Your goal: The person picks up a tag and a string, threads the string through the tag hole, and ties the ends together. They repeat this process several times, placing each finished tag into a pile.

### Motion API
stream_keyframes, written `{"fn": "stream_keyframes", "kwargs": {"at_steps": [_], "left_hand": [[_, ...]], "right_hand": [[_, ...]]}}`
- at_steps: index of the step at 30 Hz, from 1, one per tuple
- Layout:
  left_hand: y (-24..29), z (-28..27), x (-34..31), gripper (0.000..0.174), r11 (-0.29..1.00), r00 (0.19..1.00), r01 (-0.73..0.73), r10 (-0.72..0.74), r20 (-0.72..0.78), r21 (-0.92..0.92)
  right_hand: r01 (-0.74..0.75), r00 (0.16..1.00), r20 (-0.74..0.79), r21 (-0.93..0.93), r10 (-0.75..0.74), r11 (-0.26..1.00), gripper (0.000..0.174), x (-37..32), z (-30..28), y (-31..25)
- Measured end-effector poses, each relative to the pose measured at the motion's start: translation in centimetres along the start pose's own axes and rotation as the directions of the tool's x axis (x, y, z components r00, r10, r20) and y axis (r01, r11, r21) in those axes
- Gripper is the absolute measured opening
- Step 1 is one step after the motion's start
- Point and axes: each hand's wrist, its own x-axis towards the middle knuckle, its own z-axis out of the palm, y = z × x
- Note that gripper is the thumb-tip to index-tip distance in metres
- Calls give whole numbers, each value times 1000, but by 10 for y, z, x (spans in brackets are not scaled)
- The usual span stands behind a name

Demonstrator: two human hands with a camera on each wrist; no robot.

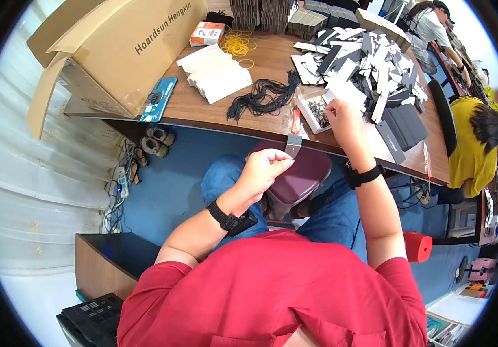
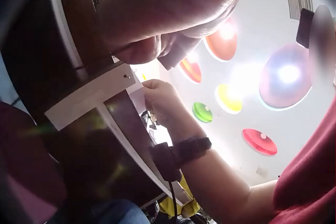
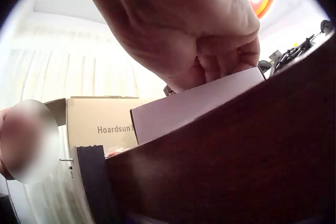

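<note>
My left hand [image 1: 264,172] pinches a narrow card tag [image 1: 293,147] at one end, in front of the table edge. The tag is dark on top, while its pale underside [image 2: 84,98] shows in the left wrist view, with a small hole or fitting near the pinched end. A small white open box [image 1: 311,114] stands near the table edge, holding many small dark metal-looking pieces [image 1: 319,110]. My right hand [image 1: 344,122] reaches over its right side with curled fingers, fingertips down inside; I cannot tell whether they hold a piece. In the right wrist view the box wall [image 3: 197,106] hides those fingertips.
A heap of black and white card tags [image 1: 364,63] lies behind the box, with stacked dark cards [image 1: 405,128] to the right. Black cords [image 1: 263,95], white sheets [image 1: 214,72], yellow rubber bands [image 1: 237,43] and a large carton [image 1: 124,52] are on the left.
</note>
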Motion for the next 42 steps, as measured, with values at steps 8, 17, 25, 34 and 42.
{"fn": "stream_keyframes", "kwargs": {"at_steps": [8,17,25,34,42], "left_hand": [[1,-3,3,9,998,999,47,-46,13,-32],[2,-2,5,8,998,999,20,-17,42,-67],[8,-1,5,9,997,999,-28,31,28,-73],[11,3,3,6,994,999,-19,24,43,-107],[7,2,11,8,996,998,-50,53,32,-70]], "right_hand": [[96,988,-126,52,-88,994,4,2,5,3],[221,967,182,-252,-178,942,4,6,8,9],[146,977,199,-392,-71,908,10,13,7,-8],[168,958,277,-346,-70,923,10,13,12,-4],[63,997,-20,-224,-69,972,7,12,-1,-8]]}}
